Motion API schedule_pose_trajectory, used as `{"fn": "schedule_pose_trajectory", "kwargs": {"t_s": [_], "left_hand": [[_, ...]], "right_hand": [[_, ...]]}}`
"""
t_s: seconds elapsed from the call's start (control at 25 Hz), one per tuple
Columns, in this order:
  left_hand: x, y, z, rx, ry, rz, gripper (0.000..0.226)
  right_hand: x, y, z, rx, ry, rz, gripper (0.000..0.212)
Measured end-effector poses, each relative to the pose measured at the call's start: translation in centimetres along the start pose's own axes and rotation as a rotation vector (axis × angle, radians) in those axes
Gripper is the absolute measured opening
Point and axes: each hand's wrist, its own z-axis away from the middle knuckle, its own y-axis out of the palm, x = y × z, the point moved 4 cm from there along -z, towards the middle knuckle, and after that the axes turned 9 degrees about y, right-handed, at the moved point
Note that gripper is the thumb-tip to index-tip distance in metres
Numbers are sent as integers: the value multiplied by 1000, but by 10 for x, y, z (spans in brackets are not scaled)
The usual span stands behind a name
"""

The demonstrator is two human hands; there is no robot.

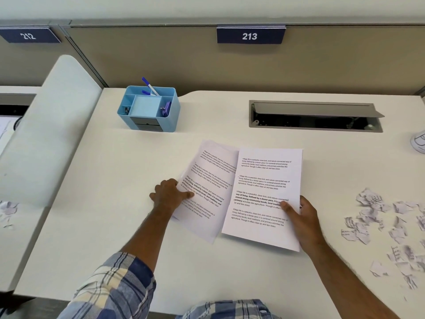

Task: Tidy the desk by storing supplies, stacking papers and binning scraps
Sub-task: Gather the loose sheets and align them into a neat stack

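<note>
left hand (171,195): our palm lies flat, fingers spread, pressing the near-left edge of the tilted sheets (207,187); not gripping, just pinning them to the counter (128,171) so they don't slide.
right hand (301,218): we pinch the straight sheet (264,194) at its right edge, thumb on top, fingers hidden under; closed on the paper, probably ready to drag it over.
why held so: we judge this is the stacking step; one hand anchors, the other squares. The straight sheet overlaps the right edge of the tilted ones, so the pile is not aligned yet.
tilted sheets: at least two, fanned, rotated against the straight one; exact count we cannot tell.
scraps (386,229): torn bits scattered on the counter well right of our right hand, none touching the papers; binning looks not yet done. No bin in view.
organizer (149,109): light blue, far left of the counter, apart from the papers; pens (149,86) stand in its back slot, a purple item (166,107) in the right slot, small clips maybe in the left one. Supplies look stored.
counter: white, matte, otherwise bare around the papers; open cable tray (315,117) at the back right, flap up.
white object (419,141): cut off at the right edge, can't identify.
room: beige partition behind with sign 213 (250,36); next bay signed 212 (28,36), a white divider (48,134) between, more scraps (8,211) on that side.
</note>
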Motion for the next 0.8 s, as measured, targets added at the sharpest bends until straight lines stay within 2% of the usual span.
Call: {"fn": "schedule_pose_trajectory", "kwargs": {"t_s": [0.16, 0.32, 0.48, 0.64, 0.8], "left_hand": [[-1, -2, 4, -29, 28, -66, 71], [1, -15, 12, -165, 71, -107, 58], [9, -20, 18, -231, 122, -153, 40], [11, -18, 28, -308, 188, -214, 35], [10, -19, 32, -273, 203, -144, 20]], "right_hand": [[-2, -1, -1, 0, 2, 0, 25], [-2, -3, -1, -14, -1, 11, 23], [-1, -4, 1, -16, 1, 2, 24], [3, -3, 4, -15, -9, 10, 24], [4, -3, 8, -17, -14, 28, 22]]}}
